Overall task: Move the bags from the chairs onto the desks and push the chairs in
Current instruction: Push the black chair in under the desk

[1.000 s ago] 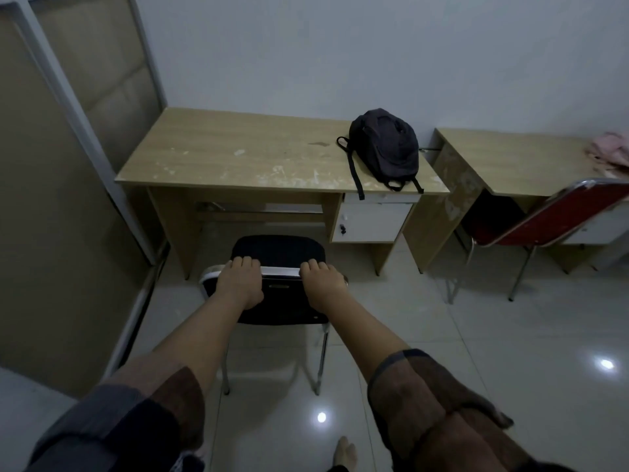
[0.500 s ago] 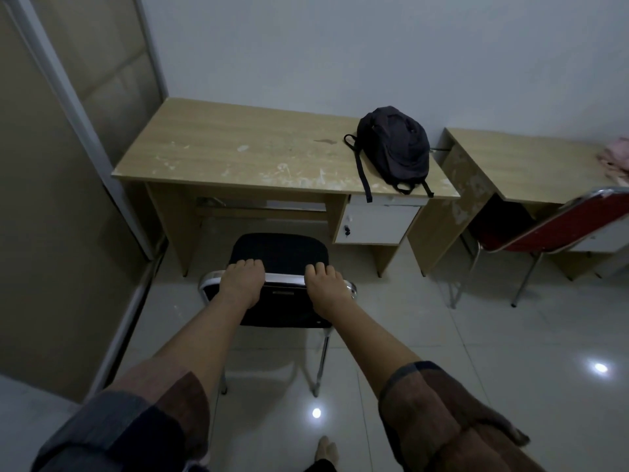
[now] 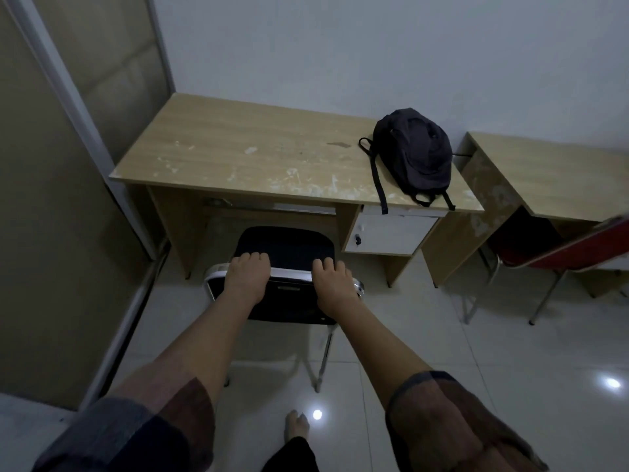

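A: Pushing in is the step judged to be in hand. The top rail of the black chair [image 3: 286, 267] is grasped by both hands — the left hand [image 3: 246, 279] and the right hand [image 3: 333, 284] are each clenched over it, fingers curled forward over the rail toward the seat.

B: And where is the seat placed relative to that hold?

A: Just beyond the fingers, with its front edge already reaching under the near desk [image 3: 238, 158]. The drawer unit is seen ahead and to the right of the right hand, close beside the seat.

B: What is called for next?

A: A straight, even shove away from the body, it is judged, kept clear of the drawer side so the frame is not caught. The rail would then be let go.

B: And the bags?

A: One black backpack [image 3: 412, 155] is seen, laid on the near desk up and to the right of the grip, straps hanging over the front edge. No bag is seen on the black chair.

B: The count?

A: Two desks, two chairs, one backpack. The second desk [image 3: 551, 175] and the red chair [image 3: 578, 250] lie far right of the grip — that chair is only partly in view and looks not yet fully pushed in.
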